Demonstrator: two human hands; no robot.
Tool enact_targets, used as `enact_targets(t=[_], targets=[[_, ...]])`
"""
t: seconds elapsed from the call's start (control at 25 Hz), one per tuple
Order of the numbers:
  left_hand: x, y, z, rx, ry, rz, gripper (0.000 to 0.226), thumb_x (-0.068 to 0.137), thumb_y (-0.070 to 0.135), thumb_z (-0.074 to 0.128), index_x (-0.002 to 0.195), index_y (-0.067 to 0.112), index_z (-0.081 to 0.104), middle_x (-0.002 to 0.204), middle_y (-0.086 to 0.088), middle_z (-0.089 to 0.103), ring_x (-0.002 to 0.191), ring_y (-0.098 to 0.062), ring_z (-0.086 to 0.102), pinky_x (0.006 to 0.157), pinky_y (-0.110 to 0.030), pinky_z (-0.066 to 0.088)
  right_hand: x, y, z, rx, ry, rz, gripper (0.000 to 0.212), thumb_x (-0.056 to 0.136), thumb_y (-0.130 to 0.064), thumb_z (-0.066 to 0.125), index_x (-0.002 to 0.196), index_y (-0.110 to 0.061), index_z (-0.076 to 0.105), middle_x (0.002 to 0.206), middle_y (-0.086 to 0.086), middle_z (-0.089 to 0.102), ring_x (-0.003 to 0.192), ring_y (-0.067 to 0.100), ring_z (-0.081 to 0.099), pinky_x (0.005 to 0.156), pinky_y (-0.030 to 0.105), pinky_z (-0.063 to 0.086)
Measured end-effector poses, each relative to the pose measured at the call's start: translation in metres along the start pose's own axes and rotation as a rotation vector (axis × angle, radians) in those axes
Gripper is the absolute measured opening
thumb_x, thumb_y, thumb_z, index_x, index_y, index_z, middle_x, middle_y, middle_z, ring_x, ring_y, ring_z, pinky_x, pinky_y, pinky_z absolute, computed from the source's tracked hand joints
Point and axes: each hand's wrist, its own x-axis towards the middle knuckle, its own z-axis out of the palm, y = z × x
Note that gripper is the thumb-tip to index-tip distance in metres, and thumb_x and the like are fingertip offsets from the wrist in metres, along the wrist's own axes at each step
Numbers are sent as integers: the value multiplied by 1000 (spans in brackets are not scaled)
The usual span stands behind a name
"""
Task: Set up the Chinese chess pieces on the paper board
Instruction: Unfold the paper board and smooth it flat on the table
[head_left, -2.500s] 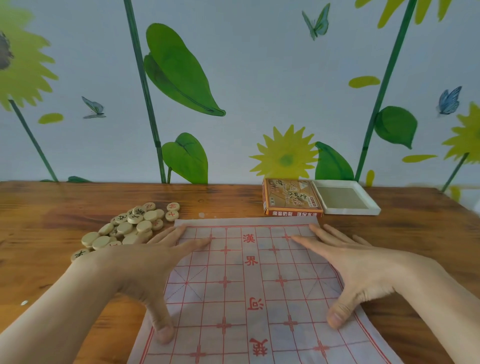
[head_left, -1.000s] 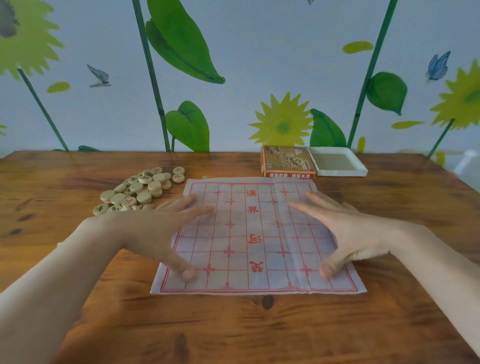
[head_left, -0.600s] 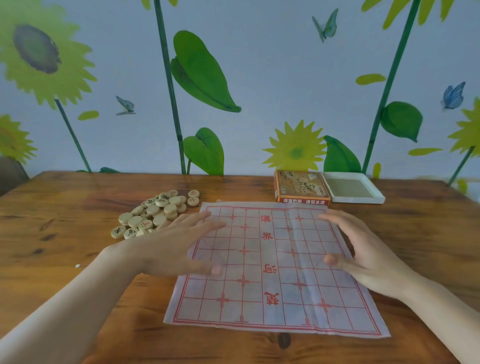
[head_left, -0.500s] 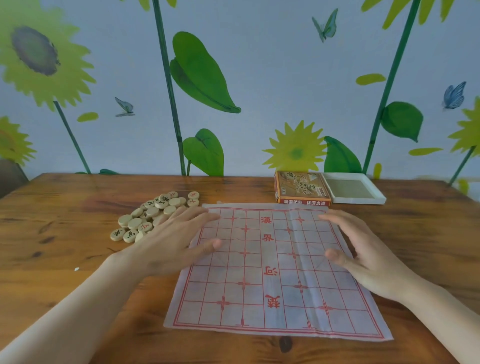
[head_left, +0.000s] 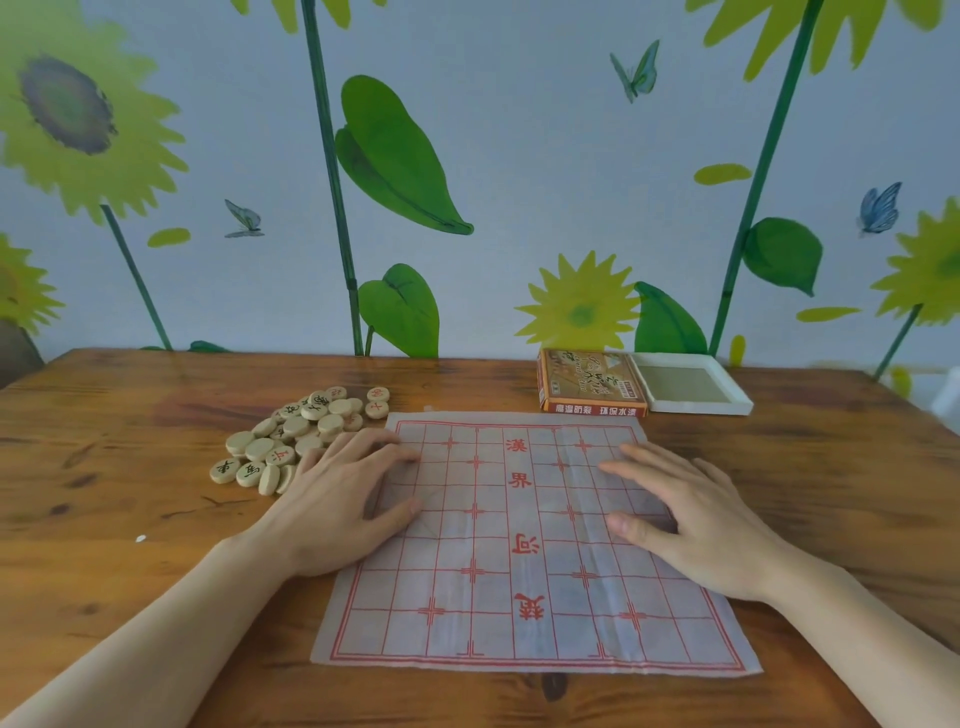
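1. White paper board with red grid (head_left: 524, 540) lies flat on the brown wooden counter (head_left: 130, 519), centre frame; no pieces on it.
2. Left hand (head_left: 337, 509) and right hand (head_left: 696, 525) rest palm-down on its left and right sides, fingers straight, slightly spread.
3. Pile of round pale wooden chess pieces (head_left: 301, 436) loose on counter, centre left, beside left hand.
4. Orange printed cardboard box (head_left: 589, 382) closed, upper right; shallow white tray (head_left: 691, 387) touching it, holds nothing.

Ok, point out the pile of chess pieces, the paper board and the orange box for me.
pile of chess pieces (head_left: 304, 434), head view, on a blank piece near the middle of the heap.
paper board (head_left: 519, 551), head view, on the river strip between the hands.
orange box (head_left: 589, 382), head view, on its printed top.
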Motion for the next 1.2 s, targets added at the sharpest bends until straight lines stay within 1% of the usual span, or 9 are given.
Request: enact_targets(t=[0.2,0.36,0.44,0.52,0.72,0.84,0.96,1.08,1.2], targets=[[2,0,3,-6,19,5,66,87,79,29,145,48,39,150,22,33,142,-4,28,115,-41,26,1,3,2,9,10,-23,93,69,-98,10,151,-56,24,159,-31,7,153,-4,-2,126,46,3],[0,-2,5,-67,117,20,51,97,65,37,142,42,46,146,22,40,135,-3,40,109,-39,38,-4,0,-2,289,159,-2,67,85,-79,37,145,-48,38,156,-26,31,148,-2,23,122,38,25],[-2,-2,3,-111,191,28,43,99,55,44,136,36,55,138,21,50,127,-3,49,102,-34,47,-7,1,-4,427,255,27,62,85,-65,47,142,-41,46,150,-22,44,141,-1,36,112,31,34],[-3,0,1,-139,265,34,32,99,44,52,127,32,64,125,18,61,118,-4,57,96,-30,52,-9,3,-4,493,331,44,56,86,-58,50,137,-36,53,141,-19,53,135,1,44,110,32,37],[0,-8,-11,-121,512,-46,15,93,16,64,101,22,76,94,13,68,84,-6,62,73,-30,57,-9,4,-6,588,388,73,41,84,-54,51,123,-41,58,129,-20,61,128,7,53,107,33,39],[13,-37,-32,-54,608,-242,15,95,16,62,103,17,75,97,6,68,85,-13,62,74,-35,57,-7,4,-5,581,403,65,43,84,-52,51,123,-36,60,128,-19,61,127,9,54,106,33,40],[19,-63,-38,-96,587,-383,18,96,23,60,109,19,72,104,5,65,87,-15,62,76,-39,58,-8,6,-4,519,439,52,49,91,-63,46,125,-31,61,128,-17,61,124,5,54,105,33,43],[8,-72,-31,-132,552,-409,21,97,22,59,113,20,71,105,5,64,93,-16,62,78,-37,56,-12,-5,-5,326,498,-13,48,94,-64,39,124,-33,61,123,-19,60,121,2,51,98,31,42],[-10,-70,-27,-182,531,-356,15,96,18,63,107,23,71,104,7,63,94,-14,60,76,-31,49,0,-54,-5,255,472,-210,36,94,-57,44,120,-39,60,116,-31,55,116,-6,49,93,21,41]])
